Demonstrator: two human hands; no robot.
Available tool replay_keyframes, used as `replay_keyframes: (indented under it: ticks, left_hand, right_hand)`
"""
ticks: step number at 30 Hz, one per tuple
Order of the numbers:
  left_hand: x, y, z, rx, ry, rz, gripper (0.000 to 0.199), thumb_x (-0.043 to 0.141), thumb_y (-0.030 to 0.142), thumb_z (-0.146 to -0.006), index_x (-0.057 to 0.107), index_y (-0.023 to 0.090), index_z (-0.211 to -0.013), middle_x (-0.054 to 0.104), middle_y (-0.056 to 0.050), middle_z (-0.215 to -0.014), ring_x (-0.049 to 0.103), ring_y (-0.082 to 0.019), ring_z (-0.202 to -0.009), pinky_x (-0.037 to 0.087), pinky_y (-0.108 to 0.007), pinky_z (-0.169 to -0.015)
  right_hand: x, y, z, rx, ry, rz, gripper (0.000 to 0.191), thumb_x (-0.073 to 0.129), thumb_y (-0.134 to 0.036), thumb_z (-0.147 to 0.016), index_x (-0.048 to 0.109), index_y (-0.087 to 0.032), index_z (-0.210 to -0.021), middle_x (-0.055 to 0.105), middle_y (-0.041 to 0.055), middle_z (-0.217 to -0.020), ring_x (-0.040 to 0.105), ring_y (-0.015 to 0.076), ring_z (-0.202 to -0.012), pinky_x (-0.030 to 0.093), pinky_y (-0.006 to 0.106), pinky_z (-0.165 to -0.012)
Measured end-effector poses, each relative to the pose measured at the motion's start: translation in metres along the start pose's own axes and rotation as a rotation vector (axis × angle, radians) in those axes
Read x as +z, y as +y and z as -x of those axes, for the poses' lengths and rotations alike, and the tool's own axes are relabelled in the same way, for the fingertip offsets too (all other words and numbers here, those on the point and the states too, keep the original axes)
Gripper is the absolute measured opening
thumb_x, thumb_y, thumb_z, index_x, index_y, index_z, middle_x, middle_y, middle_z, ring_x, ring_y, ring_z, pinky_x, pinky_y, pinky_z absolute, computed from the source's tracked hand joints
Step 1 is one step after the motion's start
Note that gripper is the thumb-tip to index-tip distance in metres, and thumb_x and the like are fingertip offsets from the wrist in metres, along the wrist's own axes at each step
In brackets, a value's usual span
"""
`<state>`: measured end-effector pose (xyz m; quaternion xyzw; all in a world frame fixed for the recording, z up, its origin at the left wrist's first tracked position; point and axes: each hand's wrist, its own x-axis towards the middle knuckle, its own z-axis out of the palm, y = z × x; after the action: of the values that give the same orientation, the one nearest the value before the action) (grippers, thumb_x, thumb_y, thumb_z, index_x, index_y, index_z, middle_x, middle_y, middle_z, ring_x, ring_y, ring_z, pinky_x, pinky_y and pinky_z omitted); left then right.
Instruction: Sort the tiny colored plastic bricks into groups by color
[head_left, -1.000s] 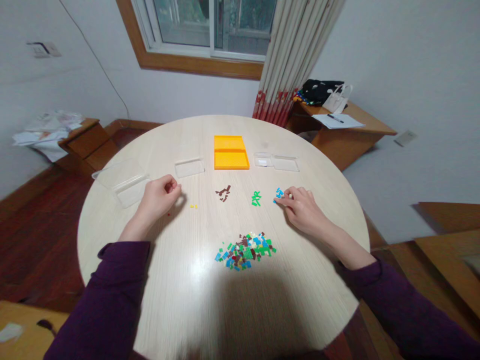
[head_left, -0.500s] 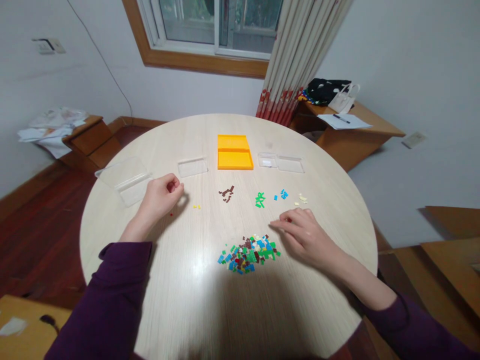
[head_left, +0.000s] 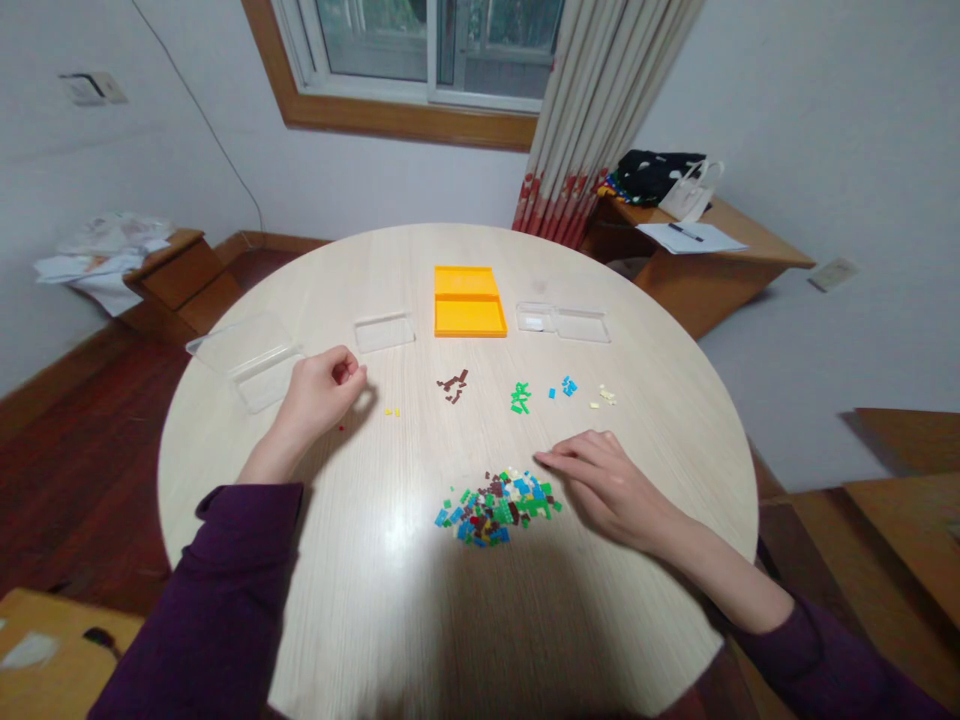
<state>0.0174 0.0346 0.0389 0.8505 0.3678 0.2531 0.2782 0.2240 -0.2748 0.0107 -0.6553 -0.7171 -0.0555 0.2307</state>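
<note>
My left hand (head_left: 321, 390) rests over the left part of the table, fingers curled into a pinch; whatever it may hold is hidden. Close to it lie a tiny red brick (head_left: 341, 428) and a few yellow bricks (head_left: 391, 412). My right hand (head_left: 600, 478) is at the upper right edge of a mixed pile of small toy bricks (head_left: 495, 508), fingers pressed together and index finger pointing left. Anything at its fingertips is too small to make out. Beyond the pile are separate groups of brown bricks (head_left: 454, 386), green bricks (head_left: 520, 398), blue bricks (head_left: 568, 386) and cream bricks (head_left: 606, 397).
An open yellow case (head_left: 470, 318) stands at the back of the round table (head_left: 360, 600). Clear plastic boxes are on both sides: a large one (head_left: 259, 385), a small tray (head_left: 384, 333) and an open one (head_left: 583, 325). A desk (head_left: 727, 265) stands behind right.
My right hand has shifted slightly left and down, its fingertips closer to the mixed pile's edge. My left hand stays in place, still pinched. The view has tilted slightly.
</note>
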Motion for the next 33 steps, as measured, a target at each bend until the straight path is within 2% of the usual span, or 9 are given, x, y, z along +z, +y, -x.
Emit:
replay_keyframes:
  ticks: [5,13,17,21,24,28,30,33]
  left_hand:
    - [0.000,0.000,0.000,-0.002,0.001,0.005,0.017,0.053,0.026,-0.074,0.047,0.021,-0.060,0.043,0.004,-0.052,0.038,-0.012,-0.052,0.030,-0.029,-0.057]
    - [0.000,-0.002,0.000,0.013,-0.001,-0.004,0.017,0.053,0.027,-0.073,0.047,0.021,-0.060,0.045,0.004,-0.052,0.039,-0.012,-0.052,0.032,-0.029,-0.057]
    - [0.002,-0.003,0.000,0.020,-0.009,-0.001,0.016,0.052,0.028,-0.073,0.047,0.021,-0.060,0.045,0.004,-0.052,0.040,-0.012,-0.052,0.031,-0.028,-0.056]
    - [0.003,-0.006,0.000,0.029,0.004,0.018,0.016,0.052,0.026,-0.073,0.046,0.021,-0.059,0.045,0.004,-0.052,0.041,-0.012,-0.053,0.031,-0.029,-0.056]
    - [0.002,-0.006,0.000,0.025,0.009,0.022,0.017,0.052,0.026,-0.074,0.045,0.021,-0.059,0.045,0.004,-0.053,0.041,-0.012,-0.054,0.030,-0.028,-0.057]
    - [0.000,-0.003,0.000,0.024,0.022,0.027,0.017,0.052,0.024,-0.075,0.045,0.020,-0.059,0.044,0.004,-0.053,0.040,-0.012,-0.054,0.030,-0.029,-0.057]
    - [-0.002,-0.001,0.000,0.022,0.026,0.032,0.017,0.052,0.023,-0.075,0.045,0.020,-0.059,0.043,0.004,-0.053,0.040,-0.012,-0.053,0.030,-0.028,-0.058]
    - [-0.002,0.001,0.000,0.014,0.027,0.042,0.017,0.052,0.022,-0.074,0.045,0.020,-0.059,0.043,0.005,-0.053,0.039,-0.012,-0.053,0.030,-0.028,-0.057]
  right_hand:
    - [-0.005,0.003,0.005,0.003,0.052,0.033,0.037,0.042,-0.004,-0.093,0.064,-0.018,-0.118,0.069,0.0090,-0.096,0.058,0.0209,-0.088,0.041,0.037,-0.074]
    - [0.004,0.001,0.000,-0.015,-0.050,0.132,0.033,0.042,-0.008,-0.095,0.068,-0.015,-0.114,0.068,0.0111,-0.093,0.053,0.0217,-0.085,0.037,0.036,-0.073]
    - [0.009,0.002,-0.031,-0.005,-0.135,0.132,0.030,0.043,-0.011,-0.095,0.070,-0.016,-0.108,0.066,0.0109,-0.096,0.051,0.0222,-0.089,0.034,0.037,-0.077]
    - [0.020,0.001,-0.081,-0.056,-0.276,0.156,0.027,0.045,-0.011,-0.094,0.071,-0.015,-0.097,0.066,0.0115,-0.097,0.050,0.0234,-0.091,0.031,0.038,-0.078]
    - [0.031,0.001,-0.117,-0.085,-0.321,0.177,0.027,0.045,-0.010,-0.094,0.072,-0.015,-0.093,0.066,0.0117,-0.097,0.049,0.0236,-0.092,0.029,0.037,-0.079]
    - [0.039,0.004,-0.138,-0.099,-0.253,0.135,0.029,0.042,-0.010,-0.097,0.071,-0.016,-0.101,0.068,0.0105,-0.102,0.051,0.0225,-0.095,0.030,0.037,-0.082]
    - [0.037,0.006,-0.136,-0.092,-0.185,0.098,0.028,0.043,-0.012,-0.098,0.070,-0.017,-0.103,0.069,0.0096,-0.102,0.052,0.0220,-0.096,0.030,0.037,-0.083]
    - [0.027,0.008,-0.117,-0.092,-0.120,0.045,0.025,0.046,-0.014,-0.096,0.070,-0.018,-0.102,0.068,0.0092,-0.098,0.053,0.0214,-0.093,0.031,0.037,-0.082]
